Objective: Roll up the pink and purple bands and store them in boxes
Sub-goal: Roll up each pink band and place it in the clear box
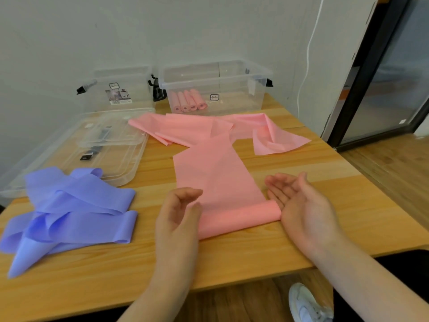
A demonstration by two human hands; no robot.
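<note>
1. The pink band lies flat down the middle of the table. Its near end is rolled into a short tube, and its far end is bunched in loose folds.
2. My left hand hovers at the roll's left end with a released grip, fingers loosely curled and holding nothing. Whether it touches the band I cannot quite tell.
3. My right hand is at the roll's right end, palm up, its grip released and fingers straight.
4. The purple band lies in a loose heap left of the pink band.
5. Beyond the pink band stands a clear box holding four pink rolls.
6. A second clear box stands beyond and to the left of the pink band, with clear lids lying flat before it.
</note>
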